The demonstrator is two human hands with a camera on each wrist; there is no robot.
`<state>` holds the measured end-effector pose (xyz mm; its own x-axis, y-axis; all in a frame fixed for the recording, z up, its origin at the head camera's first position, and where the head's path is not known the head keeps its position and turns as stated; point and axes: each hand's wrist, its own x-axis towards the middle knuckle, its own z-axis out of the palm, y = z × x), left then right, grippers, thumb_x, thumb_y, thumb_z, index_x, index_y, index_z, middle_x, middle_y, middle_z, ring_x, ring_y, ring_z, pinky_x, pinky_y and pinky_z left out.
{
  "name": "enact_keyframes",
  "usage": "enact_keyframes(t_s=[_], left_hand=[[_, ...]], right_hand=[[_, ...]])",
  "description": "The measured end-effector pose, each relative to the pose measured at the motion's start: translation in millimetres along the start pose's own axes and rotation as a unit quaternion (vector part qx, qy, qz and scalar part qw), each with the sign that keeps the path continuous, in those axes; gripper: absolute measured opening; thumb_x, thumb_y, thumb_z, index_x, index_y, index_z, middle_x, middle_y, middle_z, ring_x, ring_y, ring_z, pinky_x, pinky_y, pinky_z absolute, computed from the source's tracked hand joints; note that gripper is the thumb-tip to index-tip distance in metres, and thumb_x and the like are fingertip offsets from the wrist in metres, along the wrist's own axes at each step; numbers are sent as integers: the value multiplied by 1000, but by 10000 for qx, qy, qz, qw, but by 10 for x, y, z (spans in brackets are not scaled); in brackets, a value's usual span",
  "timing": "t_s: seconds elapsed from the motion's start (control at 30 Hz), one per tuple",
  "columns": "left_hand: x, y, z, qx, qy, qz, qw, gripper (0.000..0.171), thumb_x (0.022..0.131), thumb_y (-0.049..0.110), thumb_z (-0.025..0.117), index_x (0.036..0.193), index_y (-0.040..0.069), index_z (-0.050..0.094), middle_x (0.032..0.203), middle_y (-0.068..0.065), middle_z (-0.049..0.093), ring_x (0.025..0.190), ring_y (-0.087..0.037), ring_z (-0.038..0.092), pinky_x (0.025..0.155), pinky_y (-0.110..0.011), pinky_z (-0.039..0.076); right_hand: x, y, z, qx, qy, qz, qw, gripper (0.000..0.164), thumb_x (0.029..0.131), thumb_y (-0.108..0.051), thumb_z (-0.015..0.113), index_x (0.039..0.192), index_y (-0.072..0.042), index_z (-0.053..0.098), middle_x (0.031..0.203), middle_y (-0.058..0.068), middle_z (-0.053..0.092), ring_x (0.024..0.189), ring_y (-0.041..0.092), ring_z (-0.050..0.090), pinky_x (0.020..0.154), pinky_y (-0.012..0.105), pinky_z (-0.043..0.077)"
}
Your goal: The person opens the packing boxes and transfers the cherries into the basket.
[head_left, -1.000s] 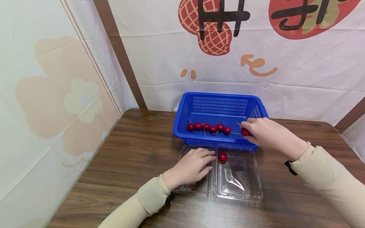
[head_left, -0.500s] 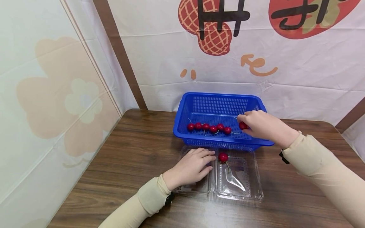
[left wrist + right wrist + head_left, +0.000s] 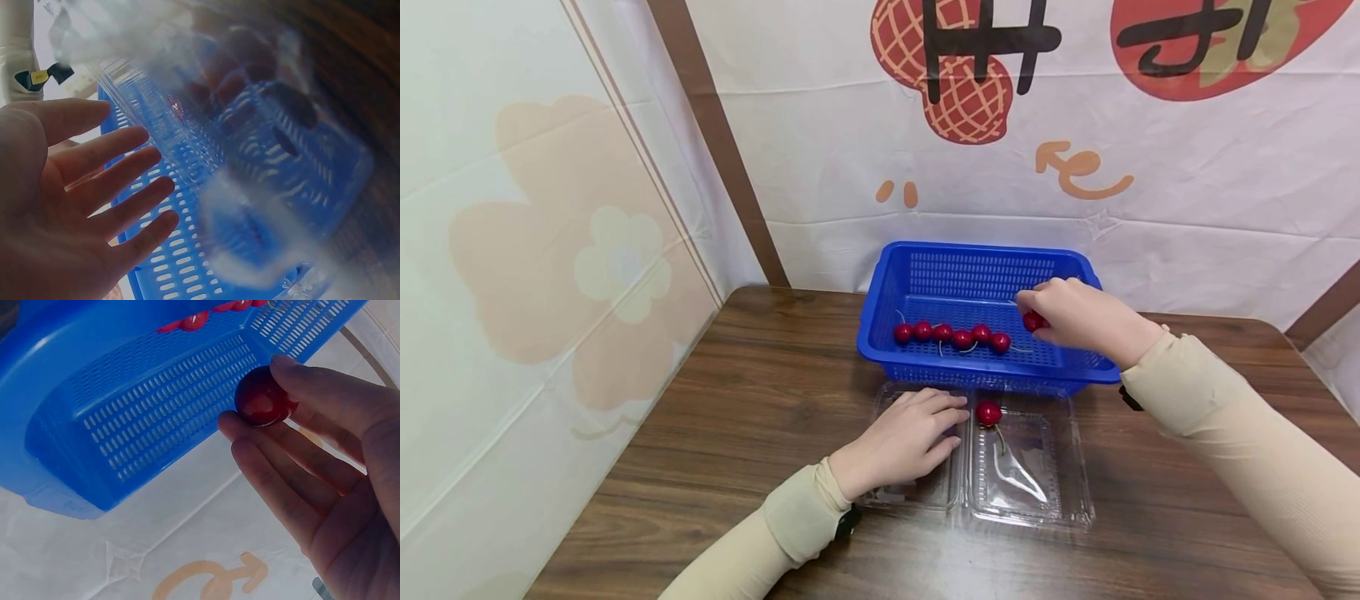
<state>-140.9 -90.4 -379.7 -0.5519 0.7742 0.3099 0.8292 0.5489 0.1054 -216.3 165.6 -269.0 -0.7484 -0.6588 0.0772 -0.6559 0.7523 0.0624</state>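
Note:
My right hand [image 3: 1081, 318] pinches a red cherry [image 3: 261, 397] between thumb and fingers, over the right part of the blue basket [image 3: 880, 350]. A row of several cherries [image 3: 962, 339] with thin stems lies along the basket's near side. In front of the basket stands an opened clear plastic box [image 3: 1037, 492] with two halves. My left hand [image 3: 901, 439] lies over its left half, fingers spread and fairly straight, as the left wrist view shows too. One cherry [image 3: 988, 413] sits at the upper left of the right half, its stem pointing toward me.
The brown wooden table [image 3: 760, 375] carries everything. Right behind the basket hangs a white printed cloth [image 3: 820, 150], and another pale panel [image 3: 550, 275] with a flower print stands along the left side.
My right hand has moved up and to the left over the basket with the cherry in its fingers. The left hand and the clear box have stayed in place.

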Motion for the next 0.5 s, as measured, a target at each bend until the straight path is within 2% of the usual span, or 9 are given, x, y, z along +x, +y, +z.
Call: enact_keyframes(t_s=[0.5], left_hand=[[3,12,-30,-74,-130,-92,9998,34,89,29,54,117,12,64,127,-3,59,115,-18,48,95,-37,43]], right_hand=[[161,49,7,176,-229,196,9994,24,67,-7,78,86,-5,63,76,9,66,66,20,59,63,37,57]])
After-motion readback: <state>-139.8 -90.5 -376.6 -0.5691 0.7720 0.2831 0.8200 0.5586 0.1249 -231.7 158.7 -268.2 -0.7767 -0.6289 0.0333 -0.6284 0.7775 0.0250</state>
